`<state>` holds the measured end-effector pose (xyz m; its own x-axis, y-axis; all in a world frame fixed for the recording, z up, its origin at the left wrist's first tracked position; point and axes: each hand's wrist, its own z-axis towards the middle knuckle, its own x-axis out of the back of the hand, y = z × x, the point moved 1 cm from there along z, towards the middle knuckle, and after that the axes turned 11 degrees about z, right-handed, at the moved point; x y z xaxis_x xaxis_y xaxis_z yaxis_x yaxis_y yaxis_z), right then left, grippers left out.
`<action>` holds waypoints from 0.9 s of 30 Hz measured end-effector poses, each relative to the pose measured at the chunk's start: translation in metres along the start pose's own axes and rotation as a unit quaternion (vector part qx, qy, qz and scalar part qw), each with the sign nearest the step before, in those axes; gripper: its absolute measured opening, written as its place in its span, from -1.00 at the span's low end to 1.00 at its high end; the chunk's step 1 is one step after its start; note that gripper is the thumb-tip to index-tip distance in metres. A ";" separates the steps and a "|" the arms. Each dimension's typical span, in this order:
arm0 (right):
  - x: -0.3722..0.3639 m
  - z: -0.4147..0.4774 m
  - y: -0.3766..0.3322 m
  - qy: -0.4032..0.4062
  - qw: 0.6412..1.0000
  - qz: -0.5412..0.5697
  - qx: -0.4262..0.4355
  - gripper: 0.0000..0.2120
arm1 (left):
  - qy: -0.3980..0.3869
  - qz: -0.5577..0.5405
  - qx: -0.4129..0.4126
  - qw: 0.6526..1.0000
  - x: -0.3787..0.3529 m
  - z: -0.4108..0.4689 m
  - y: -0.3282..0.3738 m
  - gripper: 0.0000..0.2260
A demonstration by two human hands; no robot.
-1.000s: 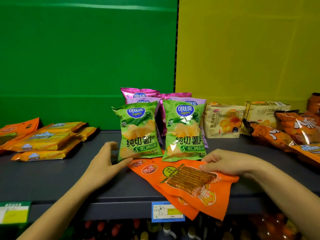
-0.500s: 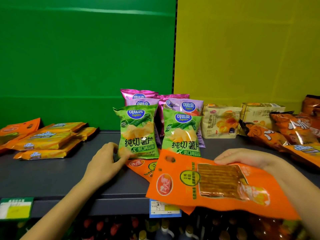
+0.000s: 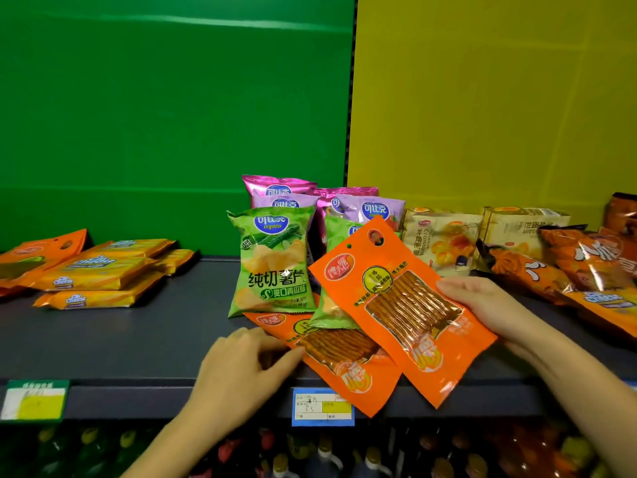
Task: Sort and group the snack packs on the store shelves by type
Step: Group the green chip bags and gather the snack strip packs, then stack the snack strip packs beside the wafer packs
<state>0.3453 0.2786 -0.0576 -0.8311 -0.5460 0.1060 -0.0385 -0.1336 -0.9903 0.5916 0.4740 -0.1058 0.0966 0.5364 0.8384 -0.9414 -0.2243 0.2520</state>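
- Your right grip (image 3: 482, 305) is closed round the right edge of the lifted stick pack (image 3: 396, 305); its long axis runs far-left to near-right.
- Your left grip (image 3: 241, 367), fingers relaxed and holding nothing, touches the left edge of the flat stick pack (image 3: 337, 350), which overhangs the shelf (image 3: 138, 332) lip.
- Bare shelf lies to the left.

Lighting: bright, even on shelf (image 3: 103, 339); bottles (image 3: 324, 457) beneath lie dim and soft. Glare streaks on foil packs (image 3: 586, 260); edges bow, wide-angle.

Bare shelf (image 3: 144, 336) between yellow packs (image 3: 100, 274) and green bag (image 3: 274, 260)
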 end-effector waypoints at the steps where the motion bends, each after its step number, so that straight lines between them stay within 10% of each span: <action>1: -0.003 -0.001 0.000 0.003 1.000 -0.001 0.006 -0.80 | -0.011 -0.031 0.018 0.999 -0.002 0.002 0.000 -0.31; 9: -0.008 0.002 0.005 0.024 0.999 -0.018 0.031 -0.79 | -0.068 -0.288 0.143 0.944 -0.002 0.019 0.005 -0.65; 19: -0.010 0.007 0.008 0.026 0.998 -0.044 0.034 -0.80 | -0.097 -0.647 0.254 0.713 0.033 0.045 0.005 -0.80; 27: -0.009 0.002 0.012 0.017 0.996 -0.061 0.067 -0.81 | -0.090 -0.587 0.208 0.777 0.049 0.034 -0.034 -0.80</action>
<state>0.3530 0.2803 -0.0698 -0.8431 -0.4908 0.2198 -0.0683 -0.3077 -0.9490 0.6390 0.4803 -0.0564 0.8890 0.4559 -0.0432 0.0127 0.0697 0.9975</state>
